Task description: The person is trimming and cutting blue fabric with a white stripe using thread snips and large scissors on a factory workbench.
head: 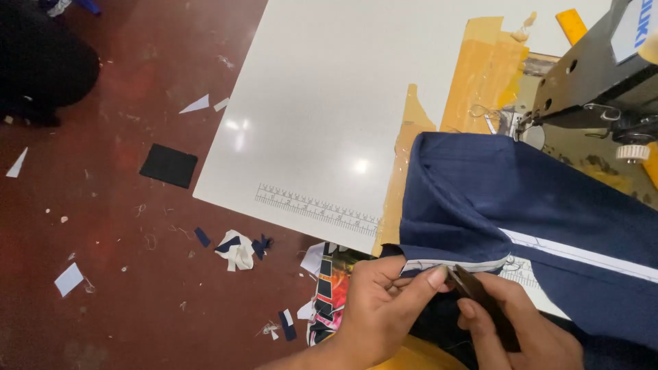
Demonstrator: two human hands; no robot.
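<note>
Where the navy cloth [521, 205] hangs over the near edge of the white table [329, 103], both hands work at its hem. The left hand [384, 308] has its fingers [428, 277] pinched together on the white-edged hem just below the table edge. The right hand [521, 329], just beside the left and touching it at the fingertips, has its fingers closed around small dark snips [480, 294], whose tip meets the hem at the left thumb. The cloth lies on the right part of the table, with a white stripe [582, 255] running across it. Behind the cloth stands a sewing machine [603, 75], and yellow tape [480, 75] is stuck to the table left of the machine. A printed ruler [315, 207] lies along the table edge, left of the cloth. Left of the table, fabric scraps [236, 250] and a black patch [168, 165] lie on the red floor [103, 274].
</note>
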